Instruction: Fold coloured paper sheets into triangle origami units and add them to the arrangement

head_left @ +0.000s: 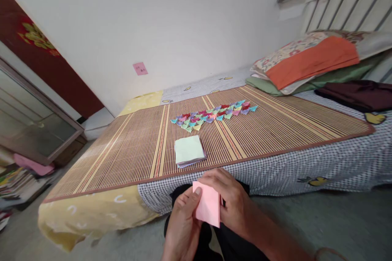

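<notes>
A pink sheet of paper (209, 208), seemingly folded, is held between my two hands above my lap. My left hand (185, 216) grips its left side, thumb lying across the front face. On the other side, my right hand (231, 195) curls around the top and right edges, its fingertips partly hidden behind the paper. Just past my hands, a stack of square paper (189, 149) with a pale green sheet on top rests on the striped mat. Farther back lie rows of small folded paper pieces (214, 115) in many colours.
The bamboo mat (137, 155) covers a bed with a checked sheet (275, 175). Pillows (312, 63) and a dark folded cloth (357, 94) lie at the right. A pink note (140, 68) is on the wall. A glass-fronted cabinet (33, 110) stands at the left.
</notes>
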The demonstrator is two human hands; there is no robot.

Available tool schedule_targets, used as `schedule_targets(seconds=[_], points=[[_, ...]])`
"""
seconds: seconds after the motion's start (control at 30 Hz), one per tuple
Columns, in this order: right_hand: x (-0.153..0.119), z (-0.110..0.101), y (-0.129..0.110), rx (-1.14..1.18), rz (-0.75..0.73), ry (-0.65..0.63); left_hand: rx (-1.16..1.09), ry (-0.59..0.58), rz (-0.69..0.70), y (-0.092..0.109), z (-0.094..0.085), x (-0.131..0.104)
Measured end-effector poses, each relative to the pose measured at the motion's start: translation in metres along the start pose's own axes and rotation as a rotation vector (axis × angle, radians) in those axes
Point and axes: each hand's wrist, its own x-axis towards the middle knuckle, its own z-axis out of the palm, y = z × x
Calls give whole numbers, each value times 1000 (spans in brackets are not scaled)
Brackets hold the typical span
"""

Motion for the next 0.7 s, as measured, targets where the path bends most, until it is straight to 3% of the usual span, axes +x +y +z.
schedule_targets(seconds=[0.2, 0.27, 0.4, 0.57, 0.7], points=[[-4, -10, 7, 314, 427, 5, -65, 123, 28, 1, -8, 7], [-3, -10, 3, 410, 506, -30, -61, 154, 61, 0, -9, 8], [-3, -2, -4, 392, 527, -150, -11, 192, 139, -7, -10, 8], [-4, 7, 1, 382, 543, -59, 108, 169, 184, -15, -10, 6], [-4, 4, 2, 432, 542, -93, 205, 182, 218, -16, -9, 4]])
